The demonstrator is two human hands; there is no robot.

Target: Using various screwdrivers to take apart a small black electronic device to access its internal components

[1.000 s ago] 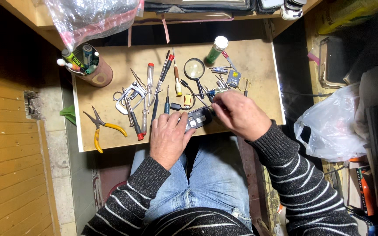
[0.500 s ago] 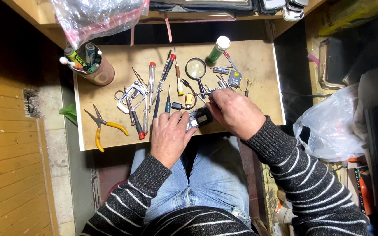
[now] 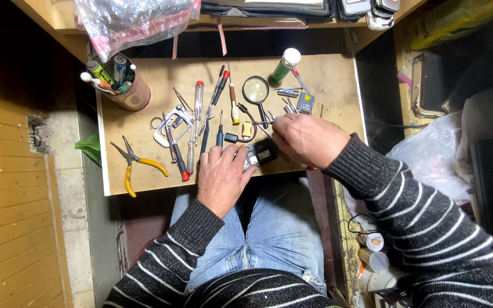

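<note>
My left hand (image 3: 222, 175) grips a small dark phone-like device (image 3: 261, 153) at the near edge of a wooden board (image 3: 144, 120) resting over my lap. My right hand (image 3: 306, 140) is closed around a thin metal tool (image 3: 262, 121), whose tip points left just above the device. Screwdrivers (image 3: 197, 122) with red and black handles lie side by side to the left of my hands. A round magnifying glass (image 3: 256, 91) lies just beyond my right hand.
Yellow-handled pliers (image 3: 135, 165) lie at the board's left. A brown cup (image 3: 124, 85) of pens and tubes stands at the far left corner, a green bottle (image 3: 283, 65) at the back. Plastic bags (image 3: 435, 157) sit right and above. A wooden wall (image 3: 7, 217) runs along the left.
My right hand has shifted slightly up and left with the thin tool. My left hand stays on the device.
</note>
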